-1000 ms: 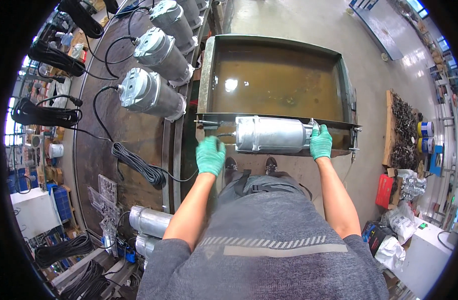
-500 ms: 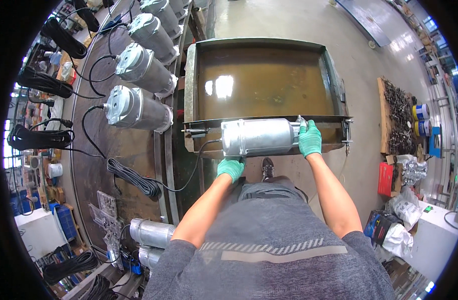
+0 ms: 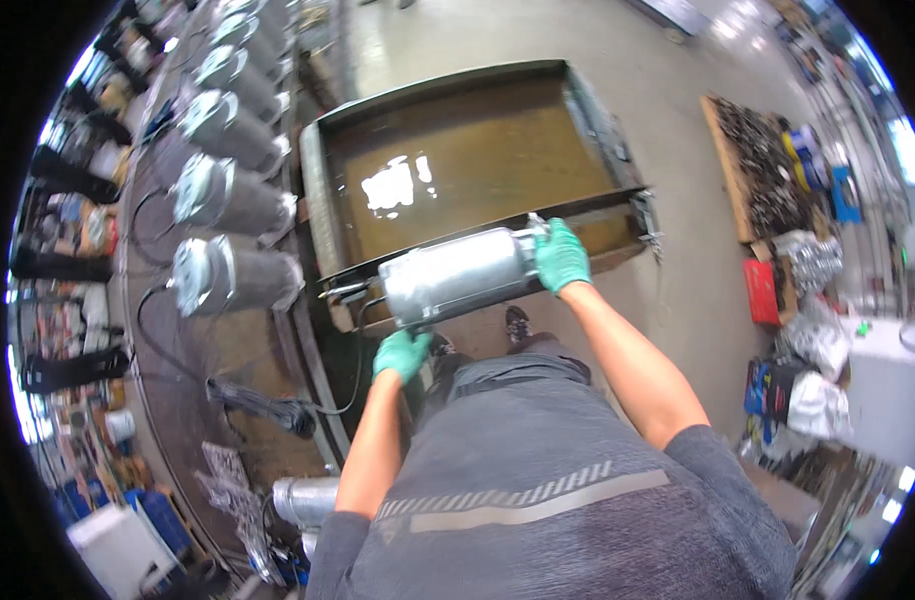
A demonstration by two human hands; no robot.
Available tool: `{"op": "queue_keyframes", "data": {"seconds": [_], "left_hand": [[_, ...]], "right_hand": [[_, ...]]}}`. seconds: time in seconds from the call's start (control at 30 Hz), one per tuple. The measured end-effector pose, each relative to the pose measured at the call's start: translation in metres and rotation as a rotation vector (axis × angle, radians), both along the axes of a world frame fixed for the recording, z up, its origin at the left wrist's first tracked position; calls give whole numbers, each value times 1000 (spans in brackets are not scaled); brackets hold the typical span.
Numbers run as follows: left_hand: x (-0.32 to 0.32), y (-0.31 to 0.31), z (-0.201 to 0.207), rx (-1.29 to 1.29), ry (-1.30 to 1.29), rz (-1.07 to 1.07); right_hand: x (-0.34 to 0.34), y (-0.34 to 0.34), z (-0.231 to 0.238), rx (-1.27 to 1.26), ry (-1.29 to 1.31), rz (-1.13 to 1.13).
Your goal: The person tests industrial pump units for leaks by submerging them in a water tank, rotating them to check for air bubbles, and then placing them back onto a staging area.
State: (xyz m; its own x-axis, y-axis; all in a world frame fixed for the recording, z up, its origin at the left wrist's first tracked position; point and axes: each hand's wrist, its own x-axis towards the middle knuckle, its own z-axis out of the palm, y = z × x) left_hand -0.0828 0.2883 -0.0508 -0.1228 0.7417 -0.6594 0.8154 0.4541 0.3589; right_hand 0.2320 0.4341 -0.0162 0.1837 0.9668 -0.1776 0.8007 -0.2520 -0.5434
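Note:
Both my hands, in green gloves, carry a silver cylindrical pump motor [image 3: 457,275], which lies on its side and tilts up toward the right. My left hand [image 3: 404,355] grips the lower edge at its broad left end, the fingertips partly hidden. At the narrower right end, my right hand [image 3: 560,258] is closed round the fittings. The motor is held over the near edge of a metal water tank [image 3: 312,190] full of brownish water. From its left end a black cable [image 3: 359,370] droops to a coiled bundle [image 3: 262,405] on the bench.
On the left bench [image 3: 247,345] stands a row of similar motors [image 3: 235,195] with cables. Another motor [image 3: 307,500] lies by my left elbow, near clear plastic packs [image 3: 232,490]. To the right are a wooden tray of dark metal parts [image 3: 747,165] and a red box [image 3: 762,290].
My view has turned, so the tank and bench appear tilted. The motor has moved left and toward me along with both hands, and its right end now sits higher.

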Motion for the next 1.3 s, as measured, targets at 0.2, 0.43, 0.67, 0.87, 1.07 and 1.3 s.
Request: {"op": "queue_keyframes", "data": {"seconds": [0.2,0.43,0.67,0.87,1.07,1.3], "left_hand": [[-33,-8,22,617,-38,352],[18,28,64,543,-260,359],[15,36,64,517,-318,350],[14,42,74,481,-139,221],[21,48,89,379,-148,281],[14,53,83,385,-137,234]], "right_hand": [[79,-5,-9,-41,607,11],[207,-20,-24,77,-332,-337],[238,15,-47,-138,-569,7],[224,20,-24,-240,155,-197],[137,-22,73,-120,728,9],[78,-21,110,313,255,535]]}}
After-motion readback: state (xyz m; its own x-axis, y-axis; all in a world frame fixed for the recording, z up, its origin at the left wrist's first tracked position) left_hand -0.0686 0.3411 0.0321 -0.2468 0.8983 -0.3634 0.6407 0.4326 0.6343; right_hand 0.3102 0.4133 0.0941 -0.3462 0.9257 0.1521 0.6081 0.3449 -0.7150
